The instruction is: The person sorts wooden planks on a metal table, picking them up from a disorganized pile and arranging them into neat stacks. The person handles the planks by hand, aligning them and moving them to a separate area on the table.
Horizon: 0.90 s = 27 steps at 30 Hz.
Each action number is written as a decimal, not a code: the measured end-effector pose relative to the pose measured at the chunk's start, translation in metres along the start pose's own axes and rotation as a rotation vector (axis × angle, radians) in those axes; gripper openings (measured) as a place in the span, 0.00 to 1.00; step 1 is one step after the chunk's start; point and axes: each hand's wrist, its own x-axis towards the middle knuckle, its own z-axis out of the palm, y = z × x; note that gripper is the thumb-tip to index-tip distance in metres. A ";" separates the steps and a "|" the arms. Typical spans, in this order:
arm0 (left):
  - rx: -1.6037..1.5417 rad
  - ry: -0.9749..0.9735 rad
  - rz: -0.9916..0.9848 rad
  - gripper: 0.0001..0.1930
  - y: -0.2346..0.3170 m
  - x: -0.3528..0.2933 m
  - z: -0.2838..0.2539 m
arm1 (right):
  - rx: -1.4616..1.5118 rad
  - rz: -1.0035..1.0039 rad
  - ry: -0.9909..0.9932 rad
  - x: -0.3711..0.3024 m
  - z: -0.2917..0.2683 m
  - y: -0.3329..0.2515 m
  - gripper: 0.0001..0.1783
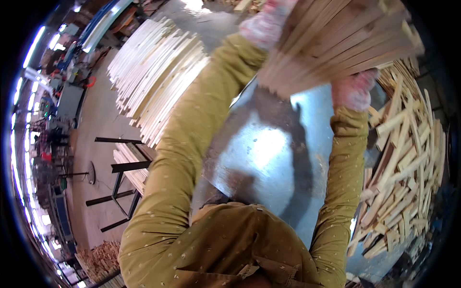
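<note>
Both arms are stretched up high, in mustard yellow sleeves. The left hand (265,21) and the right hand (354,90), each in a pink glove, hold a big bundle of wood sticks (336,41). The bundle is lifted over the far edge of the shiny metal table (269,149). The middle of the table is bare. Short wood pieces (406,158) are piled along its right edge. A long stack of pale sticks (158,81) lies off the left side.
</note>
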 end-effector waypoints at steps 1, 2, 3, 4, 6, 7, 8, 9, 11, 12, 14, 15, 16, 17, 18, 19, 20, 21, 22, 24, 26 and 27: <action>-0.064 0.003 -0.074 0.43 -0.008 -0.014 -0.009 | -0.118 -0.032 0.012 -0.008 -0.006 0.003 0.25; -0.167 -0.018 -0.157 0.44 -0.020 -0.028 -0.010 | -0.248 -0.085 0.021 -0.022 -0.005 0.003 0.24; -0.256 -0.034 -0.268 0.44 -0.032 -0.052 -0.015 | -0.772 -0.292 0.049 -0.032 -0.039 0.036 0.24; -0.371 -0.062 -0.391 0.44 -0.050 -0.079 -0.012 | -1.012 -0.358 0.167 -0.041 -0.076 0.050 0.27; -0.580 -0.107 -0.625 0.45 -0.077 -0.141 -0.002 | -1.159 -0.302 0.499 -0.062 -0.140 0.077 0.37; -0.672 -0.103 -0.740 0.45 -0.092 -0.180 0.000 | -0.839 -0.227 0.413 -0.079 -0.168 0.105 0.40; -0.755 -0.092 -0.837 0.45 -0.104 -0.216 0.002 | -0.800 -0.174 0.594 -0.094 -0.206 0.104 0.45; -0.822 -0.088 -0.910 0.46 -0.116 -0.246 0.006 | -0.918 -0.269 0.680 -0.107 -0.232 0.112 0.49; -0.860 -0.061 -0.996 0.46 -0.135 -0.283 0.001 | -1.095 -0.372 0.735 -0.116 -0.254 0.131 0.54; -0.745 -0.060 -1.061 0.47 -0.147 -0.291 -0.008 | -1.147 -0.380 0.718 -0.115 -0.253 0.141 0.56; -0.510 -0.054 -1.175 0.48 -0.158 -0.303 -0.030 | -1.205 -0.355 0.686 -0.111 -0.244 0.167 0.57; -0.641 -0.094 -1.150 0.49 -0.119 -0.273 -0.039 | -1.209 -0.371 0.683 -0.103 -0.238 0.172 0.57; -0.731 -0.053 -1.105 0.50 -0.114 -0.279 -0.057 | -1.214 -0.349 0.648 -0.091 -0.235 0.187 0.57; -0.813 -0.015 -1.040 0.51 -0.112 -0.277 -0.078 | -1.243 -0.331 0.598 -0.076 -0.237 0.201 0.58; -0.888 0.019 -0.970 0.52 -0.113 -0.272 -0.100 | -1.261 -0.350 0.550 -0.058 -0.239 0.217 0.58; -0.753 -0.049 -0.944 0.51 -0.111 -0.264 -0.129 | -1.280 -0.369 0.510 -0.041 -0.240 0.238 0.58; -0.702 0.023 -0.898 0.49 -0.113 -0.260 -0.154 | -1.296 -0.389 0.469 -0.023 -0.241 0.260 0.58; -0.658 0.080 -0.844 0.47 -0.117 -0.252 -0.176 | -1.297 -0.393 0.408 -0.004 -0.239 0.279 0.58; -0.602 0.145 -0.799 0.45 -0.121 -0.249 -0.202 | -1.272 -0.370 0.377 0.016 -0.245 0.300 0.57; -0.583 0.087 -0.801 0.45 -0.133 -0.248 -0.262 | -1.218 -0.338 0.328 0.056 -0.262 0.345 0.57; -0.582 0.006 -0.803 0.45 -0.157 -0.245 -0.322 | -1.246 -0.419 0.279 0.096 -0.304 0.386 0.57; -0.501 -0.064 -0.793 0.44 -0.179 -0.250 -0.350 | -1.370 -0.460 0.393 0.115 -0.353 0.396 0.56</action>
